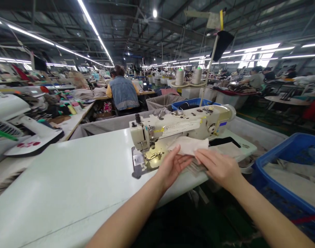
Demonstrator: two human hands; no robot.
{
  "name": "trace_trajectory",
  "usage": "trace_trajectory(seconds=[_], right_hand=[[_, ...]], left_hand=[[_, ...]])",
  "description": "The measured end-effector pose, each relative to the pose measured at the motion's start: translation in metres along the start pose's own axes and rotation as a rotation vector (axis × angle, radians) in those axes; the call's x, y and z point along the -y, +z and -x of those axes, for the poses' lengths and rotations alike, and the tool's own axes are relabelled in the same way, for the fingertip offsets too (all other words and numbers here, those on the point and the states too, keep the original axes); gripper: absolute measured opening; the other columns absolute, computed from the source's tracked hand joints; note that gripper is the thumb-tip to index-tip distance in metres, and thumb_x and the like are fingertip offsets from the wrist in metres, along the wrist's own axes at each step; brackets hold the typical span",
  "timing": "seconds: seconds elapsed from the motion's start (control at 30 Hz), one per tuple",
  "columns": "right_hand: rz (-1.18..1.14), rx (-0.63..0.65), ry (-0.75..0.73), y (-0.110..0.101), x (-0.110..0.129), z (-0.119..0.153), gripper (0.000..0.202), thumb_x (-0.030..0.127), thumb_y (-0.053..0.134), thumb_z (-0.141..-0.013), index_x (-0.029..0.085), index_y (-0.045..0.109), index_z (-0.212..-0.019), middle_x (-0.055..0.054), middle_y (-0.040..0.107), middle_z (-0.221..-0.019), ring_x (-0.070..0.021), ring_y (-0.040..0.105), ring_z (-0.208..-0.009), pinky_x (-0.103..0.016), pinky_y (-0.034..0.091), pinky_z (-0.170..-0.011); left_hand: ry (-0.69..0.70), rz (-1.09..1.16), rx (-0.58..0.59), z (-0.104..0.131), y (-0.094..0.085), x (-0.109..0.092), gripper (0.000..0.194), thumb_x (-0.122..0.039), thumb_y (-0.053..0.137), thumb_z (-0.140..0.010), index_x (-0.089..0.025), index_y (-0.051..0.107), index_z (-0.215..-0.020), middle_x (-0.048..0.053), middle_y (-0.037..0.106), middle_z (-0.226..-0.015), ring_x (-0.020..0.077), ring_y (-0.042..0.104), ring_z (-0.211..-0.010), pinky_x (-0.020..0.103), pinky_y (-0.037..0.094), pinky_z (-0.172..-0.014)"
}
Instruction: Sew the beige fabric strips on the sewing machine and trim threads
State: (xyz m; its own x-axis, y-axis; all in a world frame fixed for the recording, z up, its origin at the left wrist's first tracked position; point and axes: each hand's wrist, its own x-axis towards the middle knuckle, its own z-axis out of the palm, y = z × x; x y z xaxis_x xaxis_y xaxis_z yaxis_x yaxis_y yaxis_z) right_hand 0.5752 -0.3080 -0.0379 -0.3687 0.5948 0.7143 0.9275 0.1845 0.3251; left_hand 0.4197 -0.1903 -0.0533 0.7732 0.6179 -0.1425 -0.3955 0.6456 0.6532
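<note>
A pale beige piece of fabric (189, 144) is held up between both hands, in front of the sewing machine's arm. My left hand (174, 164) grips its left end, thumb on top and fingers curled beneath. On the right, my right hand (219, 167) pinches the fabric's near right edge between thumb and fingers. The sewing machine (180, 122) stands just behind, its needle area and metal plate (154, 156) to the left of my hands. Another flat beige piece (228, 150) lies on the table to the right, by a black flat item (224, 141).
The pale table (95, 172) stretches left. A blue basket (273, 172) with cloth stands at right, another blue basket (196, 101) behind the machine. Thread cones (179, 76) sit on a stand. A white fan (30, 127) is at left; a person in a denim vest (123, 92) sits ahead.
</note>
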Motion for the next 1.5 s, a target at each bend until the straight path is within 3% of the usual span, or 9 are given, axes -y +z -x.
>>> trace_trajectory(seconds=[0.1,0.2,0.27,0.37,0.5,0.7,0.97,1.33,1.5], right_hand=[[-0.205,-0.089,0.087,-0.008,0.028,0.009,0.029,0.021,0.065,-0.093,0.019,0.065,-0.122,-0.010,0.074,-0.114,-0.0185,0.069,-0.084,-0.028,0.049,-0.066],[-0.487,-0.238,0.669,-0.006,0.055,0.017,0.038,0.032,0.071,-0.088,0.019,0.064,-0.123,-0.012,0.072,-0.113,-0.0128,0.060,-0.057,-0.027,0.046,-0.050],[-0.704,-0.208,1.071,-0.001,0.071,0.019,0.039,0.042,0.069,-0.088,0.018,0.065,-0.118,-0.008,0.073,-0.097,-0.0106,0.051,-0.047,-0.026,0.043,-0.044],[-0.934,-0.144,1.350,0.009,0.088,0.016,0.041,0.054,0.065,-0.087,0.016,0.070,-0.100,-0.004,0.070,-0.075,-0.0167,0.060,-0.059,-0.027,0.049,-0.054],[-0.775,-0.213,1.317,0.016,0.104,0.011,0.038,0.054,0.062,-0.087,0.018,0.070,-0.082,-0.004,0.069,-0.075,-0.0194,0.063,-0.071,-0.027,0.050,-0.064],[-0.714,-0.113,1.179,0.022,0.115,0.009,0.036,0.053,0.059,-0.089,0.020,0.072,-0.089,-0.004,0.073,-0.080,-0.0206,0.067,-0.076,-0.026,0.052,-0.069],[-0.630,-0.177,1.173,0.036,0.127,0.001,0.039,0.056,0.057,-0.090,0.020,0.072,-0.088,-0.006,0.074,-0.082,-0.0220,0.067,-0.079,-0.028,0.052,-0.071],[-0.678,-0.171,1.220,0.047,0.137,-0.001,0.036,0.053,0.052,-0.094,0.021,0.060,-0.081,-0.001,0.062,-0.070,-0.0185,0.056,-0.068,-0.029,0.045,-0.064],[-0.726,-0.166,1.326,0.054,0.143,-0.001,0.040,0.057,0.051,-0.093,0.022,0.054,-0.073,0.002,0.054,-0.065,-0.0171,0.051,-0.066,-0.029,0.041,-0.065]], left_hand=[[0.089,0.151,-0.181,0.005,-0.003,-0.010,0.028,-0.006,0.061,-0.089,-0.009,0.064,-0.117,0.012,0.074,-0.109,0.0174,0.073,-0.092,0.028,0.060,-0.086],[0.146,0.174,-0.237,0.022,-0.008,-0.008,0.037,-0.004,0.063,-0.086,-0.012,0.062,-0.123,0.012,0.073,-0.112,0.0199,0.073,-0.097,0.030,0.061,-0.087],[0.169,0.157,-0.234,0.038,-0.010,0.000,0.040,-0.008,0.068,-0.085,-0.014,0.062,-0.124,0.011,0.073,-0.114,0.0219,0.072,-0.101,0.030,0.061,-0.088],[0.182,0.093,-0.231,0.061,-0.018,0.012,0.043,-0.015,0.075,-0.081,-0.016,0.064,-0.123,0.011,0.072,-0.118,0.0236,0.070,-0.107,0.030,0.060,-0.090],[0.262,-0.055,-0.307,0.079,-0.045,0.011,0.049,-0.027,0.083,-0.075,-0.018,0.067,-0.120,0.009,0.071,-0.121,0.0215,0.069,-0.102,0.028,0.058,-0.084],[0.289,-0.479,-0.354,0.096,-0.088,-0.025,0.049,-0.034,0.090,-0.065,-0.015,0.073,-0.106,0.008,0.074,-0.101,0.0166,0.066,-0.088,0.024,0.050,-0.081],[0.401,-0.568,-0.503,0.105,-0.100,-0.032,0.037,-0.049,0.081,-0.071,-0.015,0.067,-0.078,-0.001,0.062,-0.071,0.0097,0.050,-0.065,0.019,0.038,-0.061],[0.320,-0.333,-0.617,0.105,-0.105,-0.036,0.028,-0.040,0.075,-0.068,-0.018,0.059,-0.074,-0.005,0.053,-0.065,0.0100,0.046,-0.061,0.019,0.037,-0.056],[0.549,-0.566,-0.747,0.105,-0.103,-0.030,0.025,-0.041,0.071,-0.076,-0.018,0.062,-0.077,-0.002,0.057,-0.071,0.0123,0.049,-0.066,0.021,0.040,-0.061]])
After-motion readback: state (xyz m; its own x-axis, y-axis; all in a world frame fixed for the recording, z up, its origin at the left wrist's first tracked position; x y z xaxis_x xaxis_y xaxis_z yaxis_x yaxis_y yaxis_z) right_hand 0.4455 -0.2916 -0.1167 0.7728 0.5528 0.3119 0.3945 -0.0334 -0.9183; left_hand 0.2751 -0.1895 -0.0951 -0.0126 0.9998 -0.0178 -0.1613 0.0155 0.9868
